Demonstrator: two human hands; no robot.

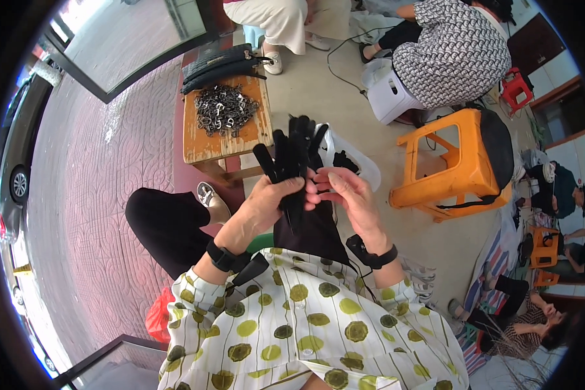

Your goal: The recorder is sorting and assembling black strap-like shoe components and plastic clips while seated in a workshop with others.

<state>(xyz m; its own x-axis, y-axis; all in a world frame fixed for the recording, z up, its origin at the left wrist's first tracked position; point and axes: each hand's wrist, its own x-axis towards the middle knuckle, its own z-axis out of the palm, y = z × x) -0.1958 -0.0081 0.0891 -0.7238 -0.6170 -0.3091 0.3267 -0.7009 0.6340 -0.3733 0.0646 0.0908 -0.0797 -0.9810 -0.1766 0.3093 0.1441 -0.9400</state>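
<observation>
"Black strips [291,156] bunch above your lap [313,237], clasped in your left hand [264,203]; soft?"

"Probably light, bendy; hold mid-bundle (the tops splay). Your right hand [354,200] curls alongside; whether it pinches one, I can't tell."

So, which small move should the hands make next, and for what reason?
Perhaps the right hand should gather the upper ends of the black bundle: they fan out unevenly, the left hand grips lower down, and the right one is close beside it.
</observation>
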